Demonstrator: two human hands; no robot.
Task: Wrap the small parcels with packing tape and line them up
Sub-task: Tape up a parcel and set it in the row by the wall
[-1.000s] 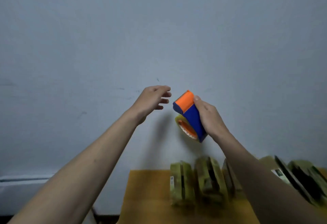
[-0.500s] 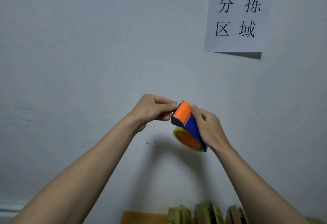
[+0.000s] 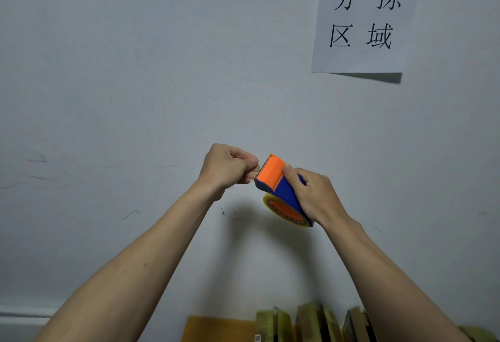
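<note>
**Finding the tape end on the dispenser**

A person holds a blue and orange tape dispenser (image 3: pixel 281 187) up in front of a pale wall. The right hand (image 3: pixel 315 197) grips its blue body, the tape roll (image 3: pixel 286 213) hanging beneath. Just left of the dispenser's orange mouth, the left hand (image 3: pixel 227 167) has its fingers curled in a pinch, seemingly on the tape end. Far below the dispenser, wrapped parcels (image 3: pixel 311 322) stand on the bench (image 3: pixel 216 328). Pulling straight and steadily should keep the tape from twisting.
</note>
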